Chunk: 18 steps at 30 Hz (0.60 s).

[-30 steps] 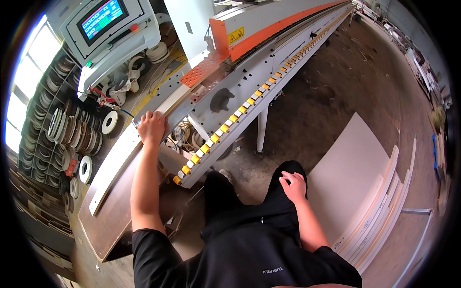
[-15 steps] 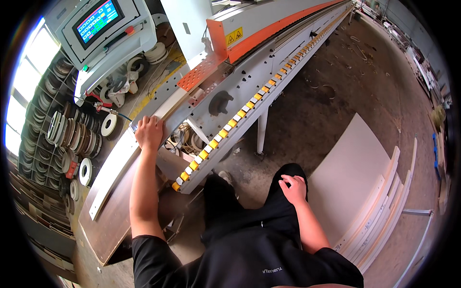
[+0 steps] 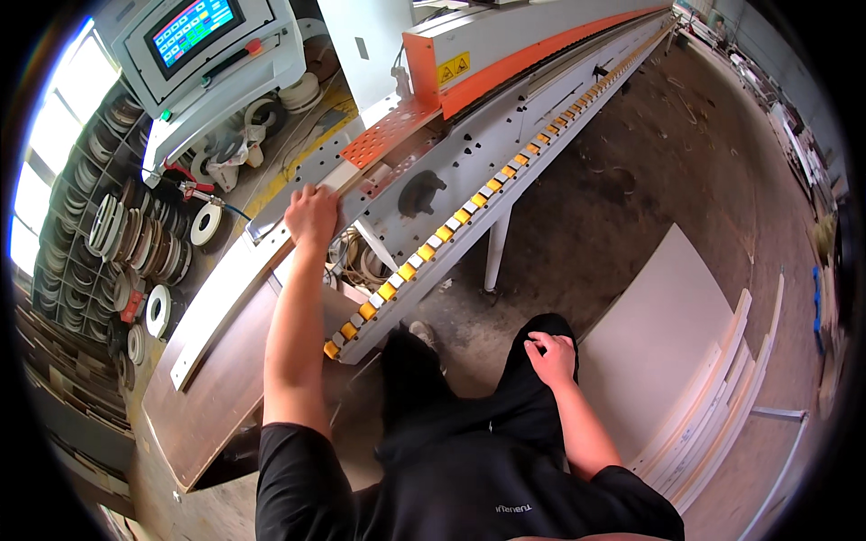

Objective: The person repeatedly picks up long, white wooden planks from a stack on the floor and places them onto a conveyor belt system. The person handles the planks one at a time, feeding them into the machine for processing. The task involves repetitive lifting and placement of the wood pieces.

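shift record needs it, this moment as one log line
left hand: on narrow white board; board: at edge-banding machine; right hand: at right thigh; control screen: lit

Below a bright window [image 3: 79, 72] at the left stands a dark rack [image 3: 56, 225] packed with upright rolls [image 3: 144, 243] of strip in whites, greys and browns, with brownish boards [image 3: 68, 383] stacked nearer the lower edge. At the right, a large pale panel [image 3: 654, 329] lies beside several long, white-edged boards [image 3: 717, 410], and a blue object [image 3: 819, 290], too small to identify, shows near the rim.
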Available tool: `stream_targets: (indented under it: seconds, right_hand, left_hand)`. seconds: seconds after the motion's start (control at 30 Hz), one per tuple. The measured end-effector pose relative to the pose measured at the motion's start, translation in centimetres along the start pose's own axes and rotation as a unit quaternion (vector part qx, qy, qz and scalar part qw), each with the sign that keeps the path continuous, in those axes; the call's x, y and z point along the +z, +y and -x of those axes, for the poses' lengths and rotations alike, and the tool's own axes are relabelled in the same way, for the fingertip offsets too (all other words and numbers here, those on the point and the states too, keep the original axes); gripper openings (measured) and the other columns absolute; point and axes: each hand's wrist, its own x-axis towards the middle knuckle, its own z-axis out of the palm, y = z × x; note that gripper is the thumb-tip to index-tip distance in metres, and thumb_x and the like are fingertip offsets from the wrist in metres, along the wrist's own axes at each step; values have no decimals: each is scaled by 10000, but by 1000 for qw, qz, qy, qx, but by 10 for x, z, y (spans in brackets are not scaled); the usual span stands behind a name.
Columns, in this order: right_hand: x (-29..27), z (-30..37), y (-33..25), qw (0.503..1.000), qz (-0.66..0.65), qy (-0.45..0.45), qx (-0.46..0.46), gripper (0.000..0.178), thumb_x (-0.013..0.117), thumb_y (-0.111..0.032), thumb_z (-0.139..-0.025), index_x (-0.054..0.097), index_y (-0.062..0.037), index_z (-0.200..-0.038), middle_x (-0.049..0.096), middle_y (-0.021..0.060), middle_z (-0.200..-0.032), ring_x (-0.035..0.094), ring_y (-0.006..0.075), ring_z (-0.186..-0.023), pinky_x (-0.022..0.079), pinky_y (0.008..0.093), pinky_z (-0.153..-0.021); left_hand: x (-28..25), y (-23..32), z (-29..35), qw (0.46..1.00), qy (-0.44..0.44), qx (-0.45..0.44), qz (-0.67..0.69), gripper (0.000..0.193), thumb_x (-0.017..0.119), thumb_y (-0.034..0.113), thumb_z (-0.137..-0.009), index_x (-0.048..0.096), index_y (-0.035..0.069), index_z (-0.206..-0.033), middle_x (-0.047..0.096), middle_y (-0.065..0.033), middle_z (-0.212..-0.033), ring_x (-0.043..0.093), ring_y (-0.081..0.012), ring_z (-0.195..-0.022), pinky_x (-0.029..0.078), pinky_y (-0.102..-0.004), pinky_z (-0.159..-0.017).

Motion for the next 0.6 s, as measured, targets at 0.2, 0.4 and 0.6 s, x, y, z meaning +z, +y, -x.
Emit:
stream_targets:
  seconds: [0.2,0.4,0.6]
  right_hand:
    - [-4,0,-1,1000,-6,21,14,197,803,-305,-956,820,-154,-1082,830,21,-892,765,254,-903,523,409,-977]
    - [-4,5,9,998,-41,21,46,200,806,-298,-956,822,-151,-1090,836,34,-915,759,285,-943,529,420,-986]
    - [-4,6,14,998,-39,24,37,193,813,-291,-955,820,-147,-1084,832,22,-919,759,271,-937,530,419,-981]
  left_hand:
    - [8,9,-17,994,60,31,82,259,689,377,-1008,795,163,-1108,745,-14,-1206,665,-284,-1169,532,-455,-974]
    - [2,-34,24,991,58,18,119,254,681,310,-1008,797,165,-1182,757,11,-1272,660,-262,-1206,510,-439,-1014]
    - [-42,-135,110,991,56,19,116,211,727,241,-981,801,151,-1157,777,-34,-1258,682,-288,-1217,526,-431,-1050]
